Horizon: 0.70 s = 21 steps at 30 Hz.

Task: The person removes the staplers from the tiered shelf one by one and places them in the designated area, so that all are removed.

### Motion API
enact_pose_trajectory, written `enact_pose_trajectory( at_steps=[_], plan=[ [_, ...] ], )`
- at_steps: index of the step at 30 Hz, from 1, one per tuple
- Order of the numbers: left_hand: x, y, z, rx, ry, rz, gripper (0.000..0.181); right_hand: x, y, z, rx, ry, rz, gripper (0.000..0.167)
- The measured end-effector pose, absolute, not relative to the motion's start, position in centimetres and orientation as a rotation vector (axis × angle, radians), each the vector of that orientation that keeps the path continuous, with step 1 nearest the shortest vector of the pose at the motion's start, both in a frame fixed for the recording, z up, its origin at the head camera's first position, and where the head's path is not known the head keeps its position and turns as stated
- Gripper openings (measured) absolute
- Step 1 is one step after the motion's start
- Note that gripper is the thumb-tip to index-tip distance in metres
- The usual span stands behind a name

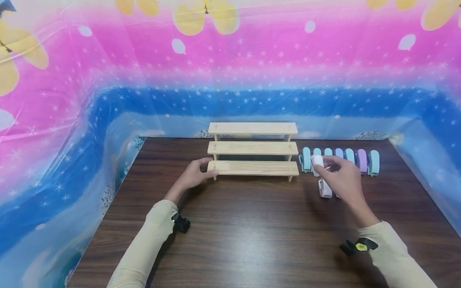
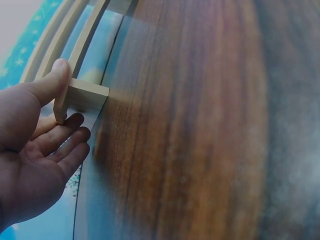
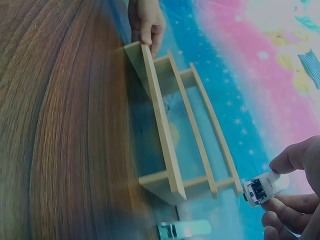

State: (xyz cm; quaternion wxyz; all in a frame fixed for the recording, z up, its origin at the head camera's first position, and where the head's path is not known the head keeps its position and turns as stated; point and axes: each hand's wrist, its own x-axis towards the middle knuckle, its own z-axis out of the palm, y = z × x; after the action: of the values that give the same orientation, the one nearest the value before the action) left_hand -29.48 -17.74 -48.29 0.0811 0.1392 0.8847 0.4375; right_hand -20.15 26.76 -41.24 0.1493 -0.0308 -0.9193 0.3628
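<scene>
A three-tier wooden stand stands at the back of the table. My left hand grips the left end of its lowest shelf; in the left wrist view the thumb lies over the board and the fingers are below it. My right hand pinches a small white item, apparently a mini stapler, between thumb and fingers, raised right of the stand. Behind that hand runs a row of similar staplers in teal, blue and purple. Another white stapler lies in front of the row, and my hand partly hides what is beside it.
The dark wood-grain table spreads out in front of the stand. A pink and blue printed cloth hangs behind the table and along its sides. A pale teal stapler shows beside the stand in the right wrist view.
</scene>
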Motion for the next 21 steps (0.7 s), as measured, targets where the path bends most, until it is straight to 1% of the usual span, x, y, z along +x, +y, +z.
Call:
enact_pose_trajectory(
  at_steps=[8,15,21],
  plan=[
    [-29.5,-17.8,-48.3,0.421,2.638,1.310,0.065,-19.4,29.5,-41.6,-0.194,-2.631,1.014,0.057],
    [-29.5,-17.7,-48.3,0.425,2.640,1.305,0.065,-18.8,31.8,-42.1,-0.369,-2.656,1.024,0.066],
    [-29.6,-17.8,-48.4,0.430,2.636,1.316,0.065,-18.5,33.8,-42.7,-0.422,-2.634,0.979,0.065]
  ],
)
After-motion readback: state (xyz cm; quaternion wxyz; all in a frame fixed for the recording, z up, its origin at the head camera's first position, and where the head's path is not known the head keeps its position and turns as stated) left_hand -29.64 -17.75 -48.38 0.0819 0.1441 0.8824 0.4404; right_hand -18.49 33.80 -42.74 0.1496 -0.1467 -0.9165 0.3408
